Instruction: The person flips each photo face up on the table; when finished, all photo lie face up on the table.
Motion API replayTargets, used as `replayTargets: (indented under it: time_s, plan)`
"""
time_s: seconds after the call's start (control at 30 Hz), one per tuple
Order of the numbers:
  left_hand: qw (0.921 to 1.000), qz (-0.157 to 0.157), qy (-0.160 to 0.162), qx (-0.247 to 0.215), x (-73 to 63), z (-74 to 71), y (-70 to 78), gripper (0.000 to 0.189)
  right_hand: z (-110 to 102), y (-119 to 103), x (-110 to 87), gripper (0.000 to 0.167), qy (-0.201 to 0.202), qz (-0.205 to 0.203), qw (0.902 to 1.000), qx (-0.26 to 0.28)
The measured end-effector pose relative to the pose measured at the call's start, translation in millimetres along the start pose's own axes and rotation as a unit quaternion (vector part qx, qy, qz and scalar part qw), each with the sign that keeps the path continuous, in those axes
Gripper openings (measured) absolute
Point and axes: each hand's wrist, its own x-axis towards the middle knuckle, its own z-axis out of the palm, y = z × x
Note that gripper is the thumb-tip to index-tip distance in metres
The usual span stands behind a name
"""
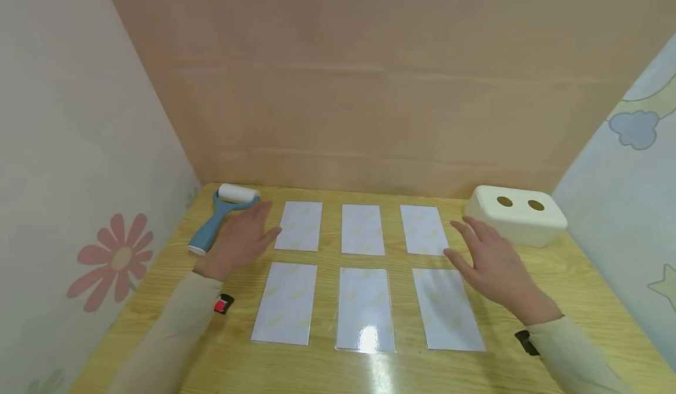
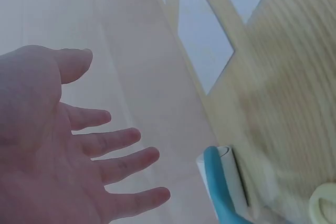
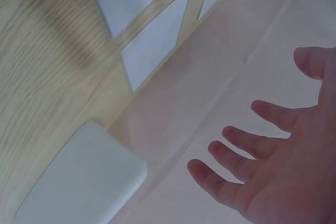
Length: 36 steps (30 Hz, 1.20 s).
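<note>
Six white cards lie in near and far rows between left hand and right hand, both loosely spread, holding nothing; handling by edges seems wisest

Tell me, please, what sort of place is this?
Probably an indoor work corner, perhaps in a home or a children's room: a wood-grain table stands before a plain brown wall, and the pale side walls show a pink flower and a bluish cloud.
</note>
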Motion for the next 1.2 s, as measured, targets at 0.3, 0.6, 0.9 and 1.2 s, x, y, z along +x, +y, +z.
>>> replayTargets:
  time_s: [0.3, 0.6, 0.9, 1.2]
  plan:
    - [0.9991, -0.027, -0.03, -0.011, 0.7, 11.1, 0.6, 0.065, 13.3, -23.4, 17.2, 0.057, 0.005, -0.034, 0.9993, 0.014]
    - [0.9943, -0.062, -0.059, -0.064, 2.1, 19.6, 3.0, 0.062, 35.5, -47.1, 35.8, 0.057, -0.005, -0.059, 0.9974, 0.04]
    - [0.9879, -0.082, -0.063, -0.116, 9.1, 31.4, -1.8, 0.06, 54.1, -82.4, 59.4, 0.056, -0.031, -0.09, 0.9928, 0.072]
    - [0.9831, -0.09, -0.059, -0.148, 22.2, 40.6, -6.2, 0.052, 77.2, -117.2, 81.9, 0.054, -0.072, -0.097, 0.9853, 0.121]
